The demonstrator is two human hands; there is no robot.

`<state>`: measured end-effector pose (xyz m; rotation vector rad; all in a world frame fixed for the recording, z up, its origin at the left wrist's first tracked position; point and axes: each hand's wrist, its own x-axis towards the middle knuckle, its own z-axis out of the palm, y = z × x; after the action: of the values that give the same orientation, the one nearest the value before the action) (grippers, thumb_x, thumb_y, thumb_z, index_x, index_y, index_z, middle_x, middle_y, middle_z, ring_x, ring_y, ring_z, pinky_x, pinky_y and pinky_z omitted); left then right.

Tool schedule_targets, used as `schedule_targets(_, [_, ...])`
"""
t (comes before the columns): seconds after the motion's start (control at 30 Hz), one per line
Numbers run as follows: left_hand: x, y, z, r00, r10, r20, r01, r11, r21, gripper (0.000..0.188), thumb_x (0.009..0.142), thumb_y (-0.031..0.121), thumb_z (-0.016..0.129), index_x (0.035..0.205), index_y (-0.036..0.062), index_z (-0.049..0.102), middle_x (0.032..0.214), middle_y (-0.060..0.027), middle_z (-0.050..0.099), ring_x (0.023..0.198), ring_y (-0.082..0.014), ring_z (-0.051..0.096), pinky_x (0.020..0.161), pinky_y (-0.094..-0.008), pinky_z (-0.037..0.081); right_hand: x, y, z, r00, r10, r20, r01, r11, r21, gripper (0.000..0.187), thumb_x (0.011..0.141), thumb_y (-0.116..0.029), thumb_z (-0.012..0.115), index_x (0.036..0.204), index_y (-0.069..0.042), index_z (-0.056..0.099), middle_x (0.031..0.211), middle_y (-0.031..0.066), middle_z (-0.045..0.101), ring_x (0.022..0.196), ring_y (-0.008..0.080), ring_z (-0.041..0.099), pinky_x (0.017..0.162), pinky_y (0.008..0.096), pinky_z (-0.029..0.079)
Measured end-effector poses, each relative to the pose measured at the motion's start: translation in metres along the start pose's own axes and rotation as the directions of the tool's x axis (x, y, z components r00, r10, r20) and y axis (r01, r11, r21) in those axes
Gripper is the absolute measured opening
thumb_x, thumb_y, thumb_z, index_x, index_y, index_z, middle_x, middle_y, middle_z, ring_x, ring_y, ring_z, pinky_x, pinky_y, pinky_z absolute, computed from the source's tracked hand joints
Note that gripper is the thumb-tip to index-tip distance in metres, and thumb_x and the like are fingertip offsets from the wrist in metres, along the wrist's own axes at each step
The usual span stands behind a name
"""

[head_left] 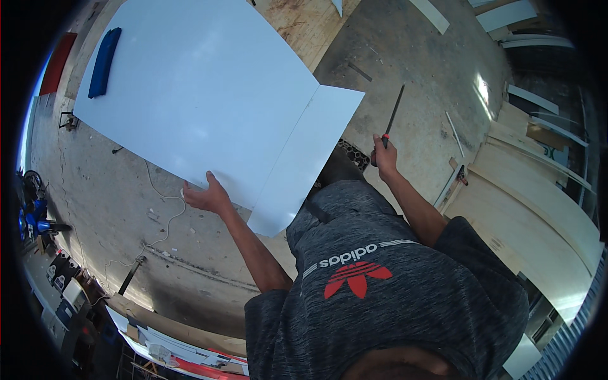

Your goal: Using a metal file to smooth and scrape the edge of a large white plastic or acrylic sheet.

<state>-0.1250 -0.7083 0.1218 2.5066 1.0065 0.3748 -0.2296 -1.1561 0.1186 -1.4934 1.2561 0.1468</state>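
A large white sheet (183, 95) lies on a wooden worktable (304, 25). A line parts it from a narrower white strip (297, 158) at its right end, beside my body; I cannot tell whether this is a fold or a separate piece. My left hand (209, 195) grips the sheet's near edge, thumb on top and the other fingers at the rim. Off to the right, my right hand (385, 157) is closed round the black-and-red handle of a file (396, 111), whose long dark blade points up and away, apart from the sheet.
A dark blue long object (104, 62) rests on the sheet's far left. Pale boards (519, 183) are stacked at the right. A cord (168, 221) and a thin strip (455, 133) lie on the concrete floor. A blue motorcycle (38, 215) stands at far left.
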Motion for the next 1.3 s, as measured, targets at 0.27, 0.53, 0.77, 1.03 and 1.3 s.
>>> schedule_targets(0.27, [-0.033,0.174,0.085,0.610,0.737,0.291,-0.620,0.673,-0.404,0.066,0.092,0.033,0.074,0.149,0.0108,0.049,0.163,-0.0202,0.033,0.154,-0.0399,0.023,0.122,-0.0557,0.022,-0.078,-0.125,0.003,0.938,-0.132,0.321,0.220,0.941,-0.258,0.049,0.094,-0.014,0.064,0.139,0.002,0.050,0.075,0.0068,0.062,0.052,0.0119,0.056,0.047,0.0294,0.044])
schedule_targets(0.53, [-0.065,0.217,0.129,0.505,0.752,0.423,-0.734,0.632,-0.248,0.083,0.094,0.061,0.060,0.161,0.0185,0.035,0.169,-0.0302,0.004,0.158,-0.0442,-0.004,0.118,-0.0717,-0.003,-0.060,-0.140,0.018,0.864,0.092,0.494,-0.042,0.993,-0.111,0.041,0.095,-0.012,0.059,0.134,0.001,0.054,0.082,0.0071,0.064,0.067,0.0126,0.061,0.059,0.0305,0.052])
schedule_targets(0.77, [-0.066,0.220,0.119,0.489,0.735,0.470,-0.753,0.628,-0.199,0.091,0.089,0.065,0.062,0.162,0.0201,0.032,0.169,-0.0316,0.001,0.158,-0.0450,-0.006,0.118,-0.0716,-0.004,-0.074,-0.165,0.028,0.721,0.072,0.689,0.085,0.978,-0.191,0.033,0.099,-0.017,0.049,0.126,0.000,0.056,0.085,0.0057,0.062,0.069,0.0121,0.061,0.061,0.0293,0.053])
schedule_targets(1.03, [-0.065,0.217,0.114,0.535,0.723,0.437,-0.703,0.668,-0.245,0.081,0.086,0.052,0.070,0.157,0.0218,0.044,0.170,-0.0246,0.012,0.159,-0.0405,0.003,0.122,-0.0654,0.000,-0.048,-0.128,0.031,0.927,0.030,0.374,0.022,0.991,-0.135,0.018,0.097,-0.019,0.066,0.108,-0.008,0.058,0.082,0.0038,0.060,0.068,0.0114,0.058,0.059,0.0284,0.049])
schedule_targets(1.3, [-0.017,0.126,0.087,0.973,0.229,-0.022,-0.228,0.950,-0.213,0.055,0.083,0.018,0.078,0.132,0.0087,0.057,0.156,-0.0144,0.043,0.140,-0.0360,0.039,0.110,-0.0553,0.033,-0.003,-0.051,0.057,0.998,0.044,0.035,-0.053,0.950,0.308,0.037,0.086,-0.022,0.086,0.095,-0.011,0.052,0.090,0.0027,0.061,0.077,0.0132,0.061,0.062,0.0294,0.051])
